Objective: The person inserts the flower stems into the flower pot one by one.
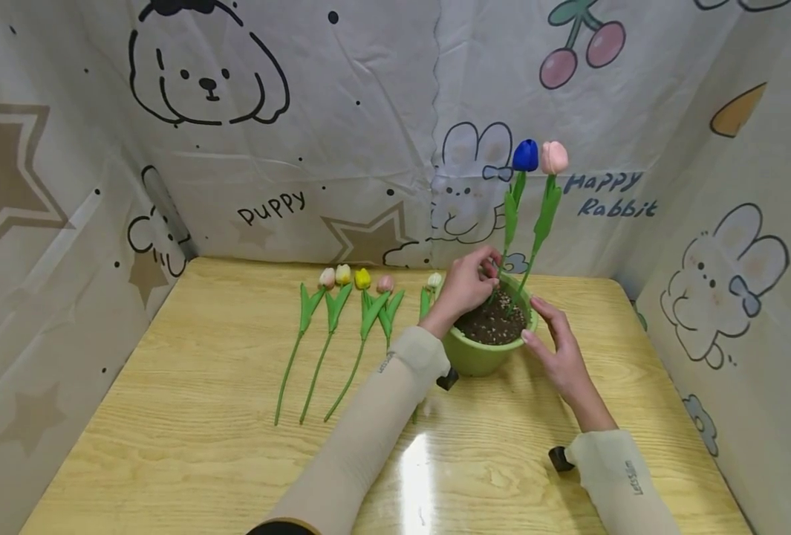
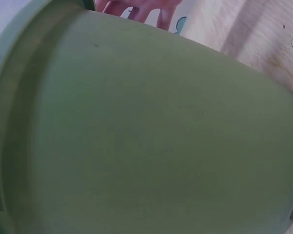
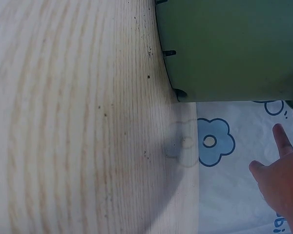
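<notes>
A green pot (image 1: 478, 360) of dark soil (image 1: 485, 327) stands on the table, with a blue tulip (image 1: 525, 156) and a pink tulip (image 1: 555, 158) upright in it. My left hand (image 1: 467, 286) reaches over the pot's left rim and pinches the blue tulip's stem low down, close above the soil. Spread at the pot's right side, my right hand (image 1: 561, 353) has its thumb and fingertips at the rim. The pot's green wall (image 2: 151, 122) fills most of the left wrist view. In the right wrist view, the right hand (image 3: 285, 178) shows extended fingers beside the pot (image 3: 234, 48).
Several tulips lie left of the pot, among them a yellow tulip (image 1: 362, 279) and a pale pink tulip (image 1: 327, 278). A white tulip (image 1: 434, 281) lies right beside the pot, partly hidden by the left arm. Printed curtains (image 1: 368, 111) enclose the wooden table (image 1: 188, 416).
</notes>
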Demonstrator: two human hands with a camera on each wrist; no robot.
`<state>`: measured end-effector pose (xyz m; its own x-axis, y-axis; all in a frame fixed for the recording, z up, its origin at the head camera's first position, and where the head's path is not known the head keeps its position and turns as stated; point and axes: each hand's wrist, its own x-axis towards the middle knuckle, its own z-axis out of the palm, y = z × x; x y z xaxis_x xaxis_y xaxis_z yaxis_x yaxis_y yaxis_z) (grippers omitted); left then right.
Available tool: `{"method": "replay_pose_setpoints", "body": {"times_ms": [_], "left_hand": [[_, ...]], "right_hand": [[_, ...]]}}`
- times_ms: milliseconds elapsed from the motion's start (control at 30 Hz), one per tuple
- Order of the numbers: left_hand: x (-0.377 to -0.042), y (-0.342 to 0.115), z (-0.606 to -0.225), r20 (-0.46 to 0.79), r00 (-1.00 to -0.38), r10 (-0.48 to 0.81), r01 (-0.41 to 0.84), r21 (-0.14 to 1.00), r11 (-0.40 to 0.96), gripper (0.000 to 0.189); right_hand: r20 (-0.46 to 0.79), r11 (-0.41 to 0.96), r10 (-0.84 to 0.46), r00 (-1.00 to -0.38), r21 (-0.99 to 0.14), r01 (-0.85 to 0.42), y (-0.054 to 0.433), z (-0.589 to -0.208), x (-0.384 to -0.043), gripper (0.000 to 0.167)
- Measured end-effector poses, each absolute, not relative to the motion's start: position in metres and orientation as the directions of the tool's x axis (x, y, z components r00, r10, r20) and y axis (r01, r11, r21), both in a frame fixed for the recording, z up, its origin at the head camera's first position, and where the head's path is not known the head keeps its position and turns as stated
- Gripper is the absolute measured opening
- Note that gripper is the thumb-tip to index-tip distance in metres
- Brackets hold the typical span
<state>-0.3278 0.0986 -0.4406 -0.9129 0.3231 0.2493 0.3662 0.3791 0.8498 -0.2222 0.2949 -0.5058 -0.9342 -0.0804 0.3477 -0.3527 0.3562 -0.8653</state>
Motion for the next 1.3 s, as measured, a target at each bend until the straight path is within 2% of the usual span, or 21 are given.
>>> {"method": "replay_pose_setpoints", "body": {"times_ms": [1300], "left_hand": [[-0.3282,0.0996,-0.4407,0.251,-0.911,0.327,0.387,0.793,0.47,0.032]], "right_hand": [[0.343,0.374,-0.076,-0.936,-0.861,-0.346,0.2956,-0.5035,-0.222,0.058]]}}
